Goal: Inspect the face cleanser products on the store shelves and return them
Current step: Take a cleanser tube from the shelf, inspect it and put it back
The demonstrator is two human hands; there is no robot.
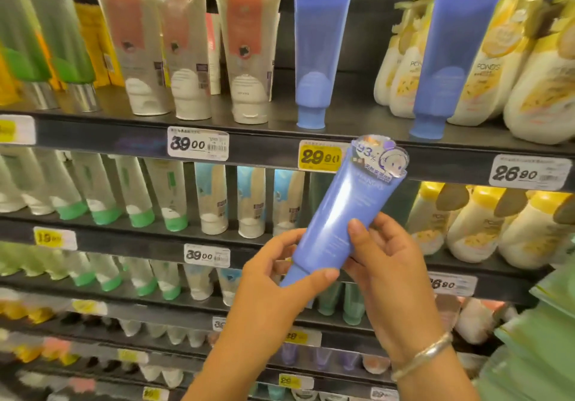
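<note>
A blue face cleanser tube (pixel 339 213) is being held in front of the shelves, tilting on a diagonal: its long axis is running from the cap at lower left up to the crimped end at upper right, where a round sticker reading 93% is showing. The crimped end is overlapping the front edge of the top shelf (pixel 264 148), just beside a yellow 29.90 price tag (pixel 320 156).

The left hand (pixel 277 279) is curling round the cap end, thumb lying across the front of the tube and fingers wrapping behind. The right hand (pixel 389 270) is gripping the tube's middle from the right, thumb pressing on the front; a silver bangle (pixel 423 355) is sitting on that wrist.

On the top shelf two more blue tubes (pixel 314 58) are standing cap down, well apart, with three grey and coral tubes (pixel 186 52) to their left and two green tubes (pixel 46 33) at the left end. Cream and yellow Pond's bottles (pixel 485 83) are crowding the right end; their number is unclear.
</note>
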